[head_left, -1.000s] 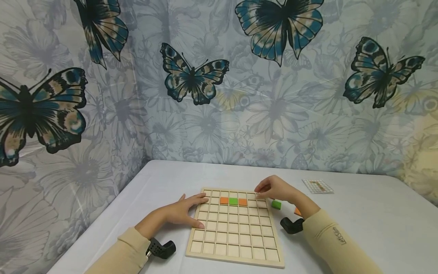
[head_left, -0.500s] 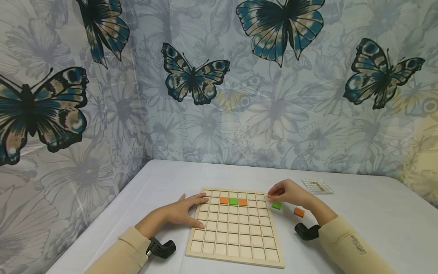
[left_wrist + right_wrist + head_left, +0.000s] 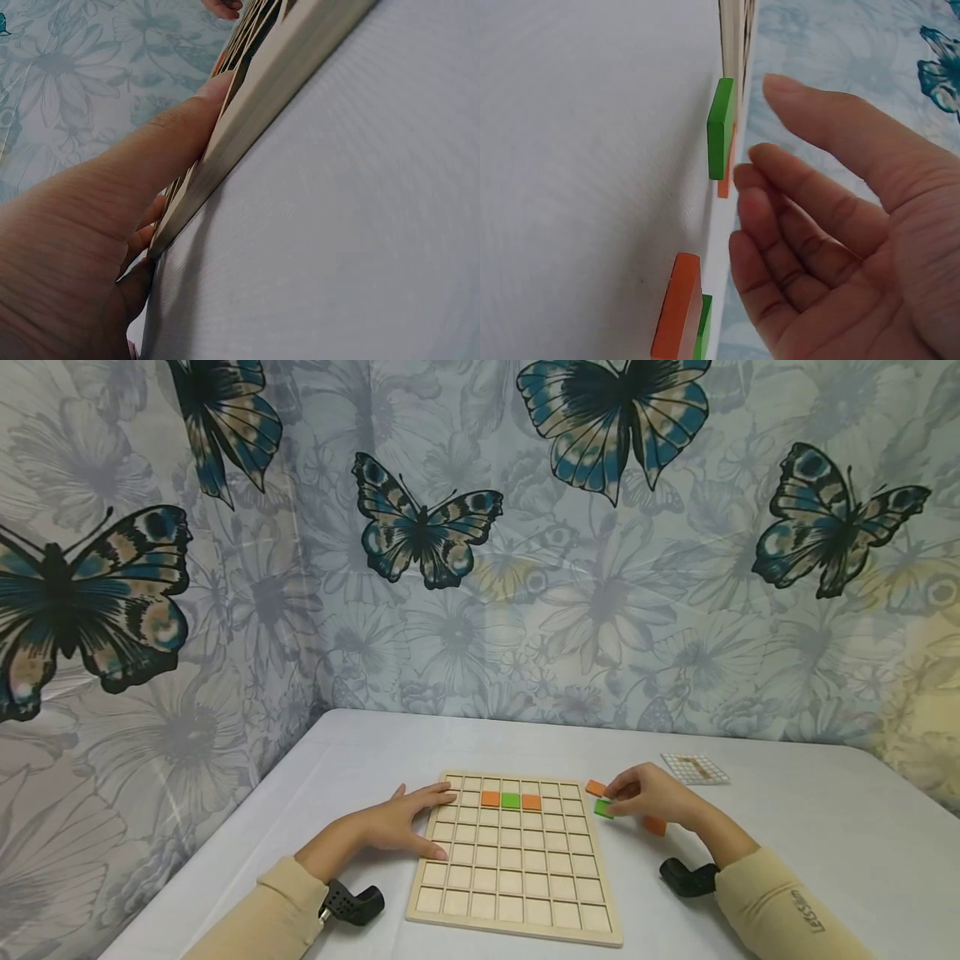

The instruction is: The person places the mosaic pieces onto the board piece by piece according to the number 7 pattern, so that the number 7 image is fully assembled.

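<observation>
My left hand [image 3: 397, 822] rests on the left edge of a wooden grid board [image 3: 512, 860], fingers spread; the left wrist view shows the thumb [image 3: 172, 124] lying over the rim. In the board's upper part sit an orange tile [image 3: 490, 799], a green tile [image 3: 511, 800] and a second orange tile [image 3: 531, 802], side by side. Right of the board, my right hand [image 3: 656, 793] hovers by a loose green tile [image 3: 602, 808], holding nothing. The right wrist view shows its thumb and fingers apart, close to that green tile [image 3: 720, 129].
Another loose orange tile [image 3: 596, 787] lies near the board's top right corner. A further orange tile [image 3: 655, 825] is partly behind the right hand, and another green tile [image 3: 704, 328] shows behind it. A patterned grid card [image 3: 695, 769] lies at the back right of the white table [image 3: 825, 827].
My right hand has moved right and nearer from over the board's top right corner, uncovering an orange tile beside it. The left hand stays on the board.
</observation>
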A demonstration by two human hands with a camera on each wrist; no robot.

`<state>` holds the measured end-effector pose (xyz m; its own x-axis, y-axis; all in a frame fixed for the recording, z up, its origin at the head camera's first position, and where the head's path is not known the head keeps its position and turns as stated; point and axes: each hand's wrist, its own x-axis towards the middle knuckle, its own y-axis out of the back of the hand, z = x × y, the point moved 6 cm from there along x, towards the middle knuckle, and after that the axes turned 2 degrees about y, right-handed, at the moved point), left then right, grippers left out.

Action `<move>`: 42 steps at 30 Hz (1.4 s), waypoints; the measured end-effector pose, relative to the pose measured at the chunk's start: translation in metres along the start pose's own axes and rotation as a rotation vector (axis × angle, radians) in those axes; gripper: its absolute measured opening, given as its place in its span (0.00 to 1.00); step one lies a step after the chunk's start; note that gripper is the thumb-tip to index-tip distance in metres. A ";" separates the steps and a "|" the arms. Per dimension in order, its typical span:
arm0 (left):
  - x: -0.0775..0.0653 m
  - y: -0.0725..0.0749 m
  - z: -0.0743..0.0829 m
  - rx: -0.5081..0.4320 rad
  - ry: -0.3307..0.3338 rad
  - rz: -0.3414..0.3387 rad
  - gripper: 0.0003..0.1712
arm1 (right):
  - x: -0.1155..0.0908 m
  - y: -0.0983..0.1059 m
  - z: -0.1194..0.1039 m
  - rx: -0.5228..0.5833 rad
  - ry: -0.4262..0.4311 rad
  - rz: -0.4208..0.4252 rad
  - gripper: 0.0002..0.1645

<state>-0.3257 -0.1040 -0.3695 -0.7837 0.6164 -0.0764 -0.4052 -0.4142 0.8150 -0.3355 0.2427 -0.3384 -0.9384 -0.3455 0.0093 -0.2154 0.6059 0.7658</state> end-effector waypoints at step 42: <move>0.000 0.000 0.001 -0.019 -0.004 -0.011 0.51 | -0.002 -0.001 -0.001 -0.070 0.046 0.010 0.11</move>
<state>-0.3252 -0.1036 -0.3690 -0.7773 0.6237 -0.0824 -0.4223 -0.4203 0.8031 -0.3329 0.2422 -0.3392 -0.9266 -0.3733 0.0450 -0.1856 0.5581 0.8088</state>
